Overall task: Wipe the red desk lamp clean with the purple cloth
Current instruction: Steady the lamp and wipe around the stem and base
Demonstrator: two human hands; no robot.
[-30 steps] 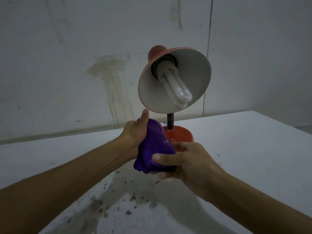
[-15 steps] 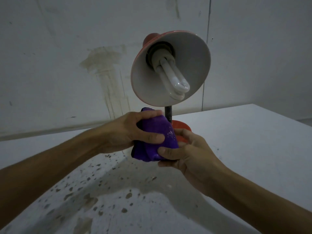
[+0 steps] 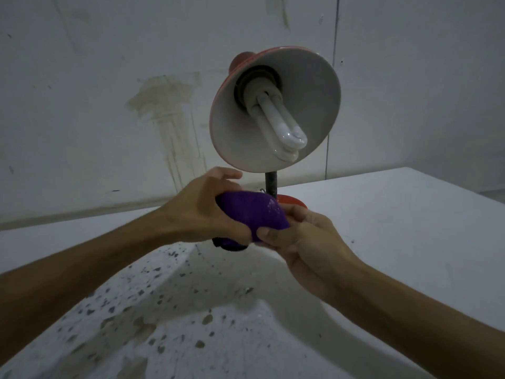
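The red desk lamp (image 3: 314, 86) stands on the white table, its white-lined shade tilted toward me with a bare bulb (image 3: 281, 124) inside. A black neck (image 3: 271, 184) runs down to the red base (image 3: 291, 201), mostly hidden behind my hands. The bunched purple cloth (image 3: 252, 212) is held in front of the base. My left hand (image 3: 202, 209) grips the cloth from the left and top. My right hand (image 3: 303, 242) pinches its lower right end with thumb and fingers.
The white table (image 3: 396, 228) is speckled with dark spots (image 3: 169, 296) near me. A stained white wall (image 3: 164, 113) rises right behind the lamp. The table's right edge (image 3: 464, 187) falls off at the far right.
My left hand has turned over the cloth's top and its fingers have spread. The cloth has flattened and stretched between both hands. The lamp shade sits lower in view.
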